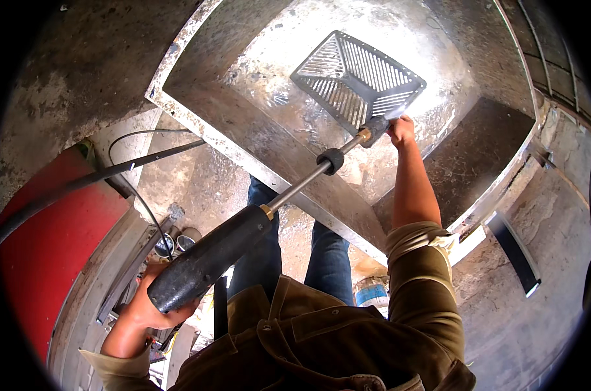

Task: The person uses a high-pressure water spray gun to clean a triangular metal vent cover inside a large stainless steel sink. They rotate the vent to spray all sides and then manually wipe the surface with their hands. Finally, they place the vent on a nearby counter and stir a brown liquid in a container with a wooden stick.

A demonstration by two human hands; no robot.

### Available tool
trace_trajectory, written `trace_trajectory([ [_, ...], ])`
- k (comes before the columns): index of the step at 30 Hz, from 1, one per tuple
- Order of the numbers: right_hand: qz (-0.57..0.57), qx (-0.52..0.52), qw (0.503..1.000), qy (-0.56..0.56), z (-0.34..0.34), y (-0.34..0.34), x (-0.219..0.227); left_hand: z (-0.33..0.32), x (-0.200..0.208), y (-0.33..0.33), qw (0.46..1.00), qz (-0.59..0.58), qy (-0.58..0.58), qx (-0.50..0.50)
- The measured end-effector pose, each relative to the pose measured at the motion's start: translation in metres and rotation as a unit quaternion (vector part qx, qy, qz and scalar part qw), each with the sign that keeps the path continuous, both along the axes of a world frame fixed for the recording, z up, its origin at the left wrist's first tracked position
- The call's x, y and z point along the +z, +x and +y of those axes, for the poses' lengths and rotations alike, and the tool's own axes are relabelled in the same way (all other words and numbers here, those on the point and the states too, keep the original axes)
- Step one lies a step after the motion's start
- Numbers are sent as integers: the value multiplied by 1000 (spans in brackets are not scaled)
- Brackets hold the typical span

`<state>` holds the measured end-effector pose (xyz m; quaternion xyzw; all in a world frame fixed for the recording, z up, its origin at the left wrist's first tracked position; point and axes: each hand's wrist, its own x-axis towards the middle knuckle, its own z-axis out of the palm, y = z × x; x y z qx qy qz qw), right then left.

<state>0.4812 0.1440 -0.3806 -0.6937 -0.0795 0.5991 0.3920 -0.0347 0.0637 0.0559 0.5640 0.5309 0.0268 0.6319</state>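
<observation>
A long pressure washer gun (224,251) runs diagonally from lower left toward the upper middle. It has a thick black body, a metal lance with a black foam-like ring (330,161), and a dark nozzle (374,130). My left hand (155,303) is closed round its rear end, partly hidden under the black body. A dark slotted grille (364,75), shaped like a shallow pyramid, is tilted over the basin. Beside the nozzle, my right hand (403,130) is closed at the grille's lower right edge. White mist shows at the nozzle's tip, right by my fingers.
A large worn metal basin (217,146) with a pale rim surrounds the grille, its floor bright and wet-looking. Black hoses (67,195) cross at left over a red panel (67,247). Small cans (186,241) and a labelled tin (372,293) stand below; a dark strip (514,254) lies right.
</observation>
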Motion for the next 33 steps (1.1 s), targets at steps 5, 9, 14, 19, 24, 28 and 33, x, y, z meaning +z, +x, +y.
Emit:
trace_trajectory([
  [5, -23, -35, 999, -21, 2, -7, 3, 0, -2, 3, 998, 53, -31, 14],
  [9, -60, -24, 997, -31, 8, -11, 10, -2, -5, -5, 999, 45, 11, -17],
  [14, -268, 48, 959, -76, 13, -12, -9, -5, -14, -7, 988, 145, 0, 50],
  [19, -432, 115, 882, -147, 13, -17, -2, 6, -19, 0, 988, 148, 4, 51],
  [24, -468, 158, 854, -162, 15, -28, 13, 3, -38, 6, 984, 139, -12, 114],
  [28, -402, 108, 898, -146, 11, -25, 8, 10, -39, 10, 985, 134, -20, 104],
  [33, -67, 26, 989, -126, 14, -23, -3, 10, -31, 11, 973, 157, -32, 164],
])
